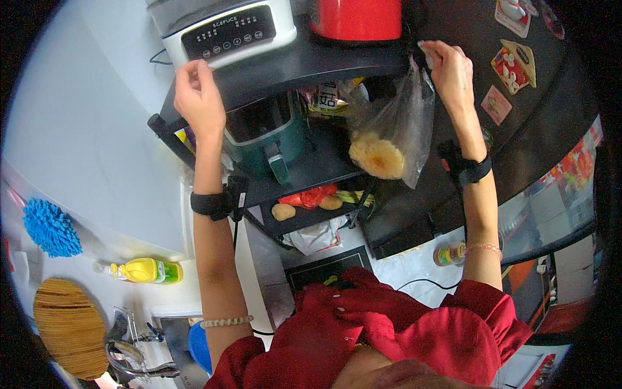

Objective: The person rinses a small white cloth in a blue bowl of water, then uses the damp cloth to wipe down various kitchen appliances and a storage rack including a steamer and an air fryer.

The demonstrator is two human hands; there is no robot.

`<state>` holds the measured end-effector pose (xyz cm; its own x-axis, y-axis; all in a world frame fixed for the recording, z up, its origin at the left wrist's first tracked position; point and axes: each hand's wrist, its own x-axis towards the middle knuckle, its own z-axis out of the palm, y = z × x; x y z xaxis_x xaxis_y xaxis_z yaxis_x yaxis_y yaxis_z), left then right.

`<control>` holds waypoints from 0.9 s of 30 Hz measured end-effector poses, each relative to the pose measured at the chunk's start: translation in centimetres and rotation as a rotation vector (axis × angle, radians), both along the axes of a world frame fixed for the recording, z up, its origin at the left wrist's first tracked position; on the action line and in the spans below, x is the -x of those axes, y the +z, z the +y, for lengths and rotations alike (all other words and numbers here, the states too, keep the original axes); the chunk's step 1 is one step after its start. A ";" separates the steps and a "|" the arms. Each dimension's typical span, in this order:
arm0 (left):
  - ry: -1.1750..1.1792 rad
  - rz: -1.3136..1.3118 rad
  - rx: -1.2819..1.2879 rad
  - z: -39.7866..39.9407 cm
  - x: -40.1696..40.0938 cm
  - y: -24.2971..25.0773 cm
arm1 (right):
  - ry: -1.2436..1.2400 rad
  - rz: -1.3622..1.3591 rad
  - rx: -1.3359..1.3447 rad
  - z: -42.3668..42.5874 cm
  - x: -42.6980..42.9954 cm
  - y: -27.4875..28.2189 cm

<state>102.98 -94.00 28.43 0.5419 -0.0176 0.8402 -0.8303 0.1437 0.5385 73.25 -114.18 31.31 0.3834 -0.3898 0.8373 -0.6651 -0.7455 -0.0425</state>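
Note:
My left hand (199,99) is raised before the lower left corner of a white appliance's control panel (228,34). Its thumb and fingers are drawn together, and nothing shows between them. My right hand (449,73) is bent at the upper right, close to the gathered top of a clear plastic bag (418,112). Something small and pale shows at its fingertips; whether that is part of the bag cannot be told. The bag hangs in front of the black shelf rack, with a round, flat, yellowish food piece (378,155) low in it. What holds the bag up is unclear.
A red appliance (357,19) stands on the rack's top shelf (311,61). Below are a dark green air fryer (265,141) and packets, then potatoes (283,211) beside a red bag. Magnets (512,68) cover the dark surface at right. A yellow bottle (150,271) is at left.

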 end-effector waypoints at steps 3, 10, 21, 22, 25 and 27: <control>-0.005 0.074 -0.066 0.3 0.8 0.2 | 0.280 -0.147 0.179 1.8 -2.6 -0.4; 0.020 -0.028 -0.076 -0.2 0.0 -0.3 | 0.035 0.162 0.138 -0.9 -3.5 -0.7; 0.144 -0.075 -0.143 -0.5 0.0 -0.3 | -0.252 0.326 -0.068 -6.6 -5.8 1.9; 0.183 -0.091 -0.168 -0.4 0.2 -0.3 | -0.166 0.323 -0.034 -7.4 -5.6 1.9; 0.198 -0.079 -0.193 -0.3 0.4 -0.3 | -0.165 0.327 -0.155 -7.7 -5.2 1.9; 0.210 -0.097 -0.200 -0.3 0.6 -0.3 | -0.121 0.345 -0.198 -8.0 -4.6 2.4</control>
